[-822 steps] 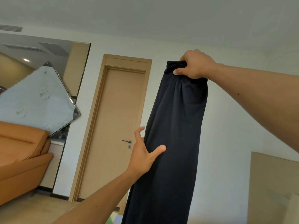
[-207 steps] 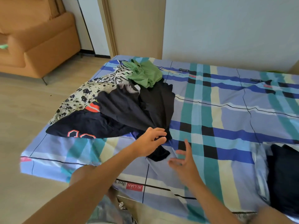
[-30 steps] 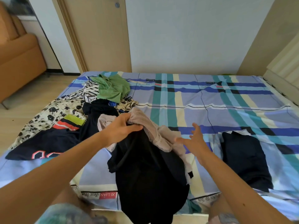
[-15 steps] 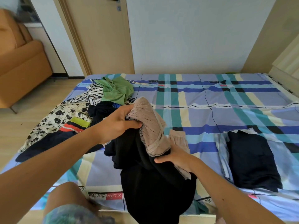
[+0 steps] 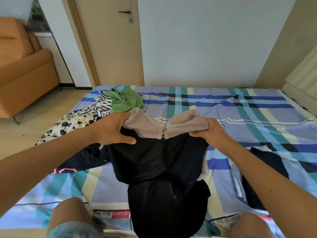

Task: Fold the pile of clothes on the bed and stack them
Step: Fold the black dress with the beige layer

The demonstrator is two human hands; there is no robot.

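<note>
1. Far left on plaid bed (image 5: 240,114): crumpled green top (image 5: 127,100), floral cloth (image 5: 68,124); near right, folded dark stack (image 5: 267,162).
2. Left hand (image 5: 111,129) and right hand (image 5: 211,133) fingers gripping beige perforated waistband (image 5: 154,125) of limp black garment (image 5: 159,160), at near edge.

Between your left hand (image 5: 111,129) and right hand (image 5: 211,133), the black garment with a beige knit band (image 5: 159,160) hangs over the middle of the near edge of the plaid-sheeted bed (image 5: 240,117). Along the bed's left edge lies a heap: the crumpled green shirt (image 5: 127,100) nearest the far-left corner, the black-and-white striped cloth (image 5: 101,107) just left of it, the floral-print fabric (image 5: 72,124) at the edge, and the navy jersey with red-and-white numbers (image 5: 82,160) nearest you. The folded dark stack (image 5: 267,165) lies toward the near-right corner.
</note>
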